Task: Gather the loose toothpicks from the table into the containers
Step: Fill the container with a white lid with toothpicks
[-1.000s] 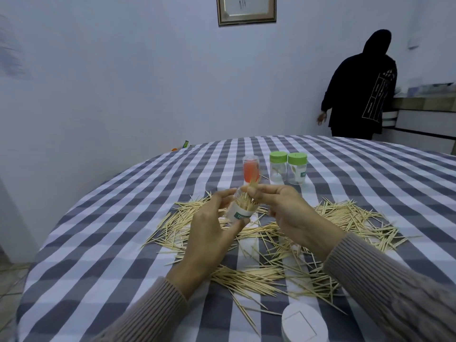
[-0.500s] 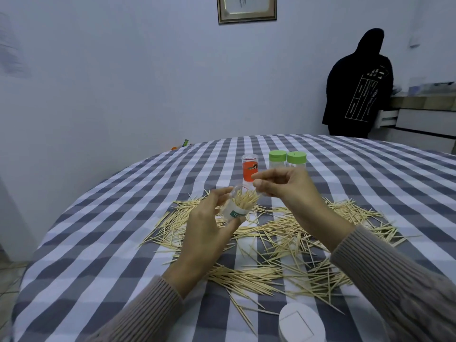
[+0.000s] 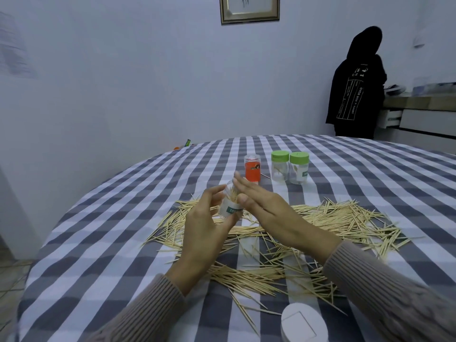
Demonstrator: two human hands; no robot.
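We see a clear container (image 3: 230, 206), part full of toothpicks, lifted above the loose toothpicks (image 3: 328, 218) strewn on the checked table (image 3: 98, 243). Our left hand (image 3: 202, 233) grips it, fingers curled round its sides. Our right hand (image 3: 266, 206) lies flat over its mouth, fingers straight, holding nothing. Beyond the container stand an orange-labelled jar (image 3: 252, 170) and two green-lidded jars (image 3: 290, 167). Nearer us than the container lies a white lid (image 3: 304, 323).

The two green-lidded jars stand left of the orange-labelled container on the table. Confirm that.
Wrong side. In the head view the two green-lidded jars stand to the right of the orange-labelled container, upright on the table beyond the loose toothpicks.
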